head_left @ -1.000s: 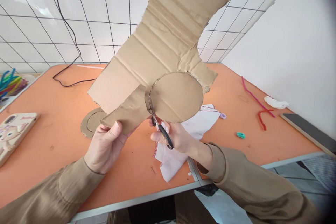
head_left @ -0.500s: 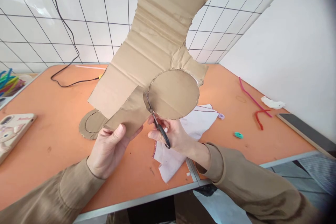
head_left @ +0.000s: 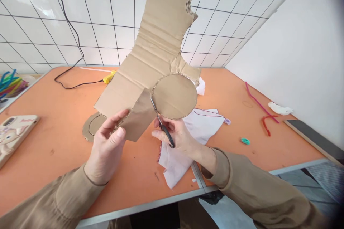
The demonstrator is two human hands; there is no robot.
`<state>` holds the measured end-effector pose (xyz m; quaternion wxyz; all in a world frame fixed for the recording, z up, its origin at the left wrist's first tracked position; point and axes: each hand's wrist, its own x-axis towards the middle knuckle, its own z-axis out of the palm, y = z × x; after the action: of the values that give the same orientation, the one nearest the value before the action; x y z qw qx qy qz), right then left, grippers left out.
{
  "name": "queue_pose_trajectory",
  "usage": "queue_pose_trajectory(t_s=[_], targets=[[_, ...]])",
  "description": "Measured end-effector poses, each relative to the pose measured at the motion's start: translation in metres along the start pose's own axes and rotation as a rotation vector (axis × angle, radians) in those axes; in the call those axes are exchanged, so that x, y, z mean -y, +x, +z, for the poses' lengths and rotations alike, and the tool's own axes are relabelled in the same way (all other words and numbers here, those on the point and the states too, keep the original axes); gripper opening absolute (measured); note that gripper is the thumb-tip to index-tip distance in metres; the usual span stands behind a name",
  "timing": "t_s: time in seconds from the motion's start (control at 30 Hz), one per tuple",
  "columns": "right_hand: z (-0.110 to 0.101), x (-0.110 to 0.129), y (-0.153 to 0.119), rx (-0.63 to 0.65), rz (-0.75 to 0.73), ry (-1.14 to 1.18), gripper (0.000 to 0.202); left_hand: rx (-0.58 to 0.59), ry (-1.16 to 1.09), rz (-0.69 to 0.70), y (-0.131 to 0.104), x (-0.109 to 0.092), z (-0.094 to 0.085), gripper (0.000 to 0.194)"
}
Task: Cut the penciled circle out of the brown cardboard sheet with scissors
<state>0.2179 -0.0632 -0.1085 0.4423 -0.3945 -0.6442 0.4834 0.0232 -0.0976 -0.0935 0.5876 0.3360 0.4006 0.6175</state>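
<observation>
A large irregular piece of cardboard (head_left: pixel 158 32) is held up over the table, with a round disc (head_left: pixel 174 96) partly cut out at its lower right. My left hand (head_left: pixel 107 146) grips the lower left edge of the cardboard, thumb in front and fingers along the edge. In my right hand (head_left: pixel 180 136) is a pair of scissors (head_left: pixel 166 134) with black handles, its blades at the disc's left edge. Beside my left hand, partly hidden by the cardboard, a cardboard ring shape (head_left: pixel 88 127) lies on the table. White cloth (head_left: pixel 180 164) with red stitching lies beneath my right hand.
On the orange table (head_left: pixel 61 157) are a phone (head_left: pixel 16 132) at left and a yellow tool with a black cord (head_left: pixel 109 78) at the back. To the right are pink and red pipe cleaners (head_left: pixel 259 102), a teal ring (head_left: pixel 245 141) and a dark flat board (head_left: pixel 311 137).
The upper end of the cardboard has swung left and tipped back. My left hand has shifted its hold to the left edge. The scissors remain at the disc's edge.
</observation>
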Motion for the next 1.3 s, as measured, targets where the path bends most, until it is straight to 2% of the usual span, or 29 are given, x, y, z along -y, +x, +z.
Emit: queue_pose_trajectory(t_s=[0.07,0.2,0.37,0.57,0.8,1.07,1.2,1.3], targets=[[0.000,0.000,0.000,0.003,-0.019,0.023,0.031,-0.005,-0.021,0.038,0.004,-0.004,-0.001,0.043],[0.001,0.002,-0.003,0.000,-0.005,0.034,0.029,-0.029,-0.054,0.014,0.013,-0.006,-0.005,0.021],[-0.001,0.003,-0.007,0.002,0.026,-0.025,0.028,0.017,-0.059,-0.034,0.017,-0.002,-0.009,0.031],[-0.004,0.001,-0.004,-0.013,-0.071,-0.032,0.028,0.052,-0.035,-0.062,0.013,0.001,-0.007,0.030],[-0.007,-0.010,-0.005,-0.033,-0.041,0.019,0.029,0.057,-0.040,-0.085,0.010,0.002,-0.005,0.027],[-0.003,0.004,-0.006,-0.036,-0.052,0.021,0.026,0.060,-0.088,-0.135,0.005,0.005,-0.002,0.030],[-0.003,0.002,-0.005,-0.020,-0.118,0.007,0.026,0.058,-0.121,-0.180,0.004,0.007,-0.001,0.031],[-0.007,-0.002,-0.004,-0.018,-0.081,0.010,0.028,0.069,-0.135,-0.198,0.004,0.007,-0.002,0.029]])
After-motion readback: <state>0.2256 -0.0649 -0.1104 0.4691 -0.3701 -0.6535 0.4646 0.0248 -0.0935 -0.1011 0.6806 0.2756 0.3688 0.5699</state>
